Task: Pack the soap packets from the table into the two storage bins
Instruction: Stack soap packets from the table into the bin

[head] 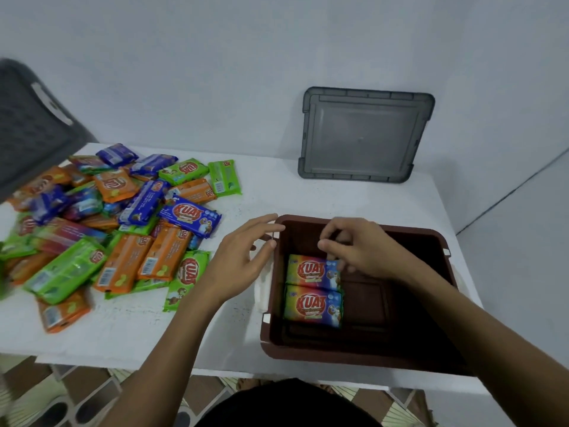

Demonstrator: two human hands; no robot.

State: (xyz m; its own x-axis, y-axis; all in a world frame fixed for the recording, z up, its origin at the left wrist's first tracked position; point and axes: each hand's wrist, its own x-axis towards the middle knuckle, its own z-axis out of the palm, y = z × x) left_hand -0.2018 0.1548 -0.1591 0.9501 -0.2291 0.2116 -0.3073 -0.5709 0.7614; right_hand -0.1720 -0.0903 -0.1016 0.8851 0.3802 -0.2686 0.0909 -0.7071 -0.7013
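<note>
A brown storage bin point(431, 241) stands on the white table point(277, 186) in front of me. Two rainbow-coloured soap packets lie side by side against its left wall. My right hand point(354, 248) reaches into the bin, and its curled fingers pinch the right end of the upper packet point(309, 271). The lower packet point(312, 306) lies free. My left hand point(240, 263) hovers with spread fingers just outside the bin's left rim and holds nothing. A loose pile of several green, orange and blue soap packets point(123, 229) covers the table's left half.
A grey bin point(30, 124) shows at the upper left, partly cut off by the frame. A grey lid point(363, 134) leans against the wall behind the brown bin. The table's front edge runs close to my body, with tiled floor below.
</note>
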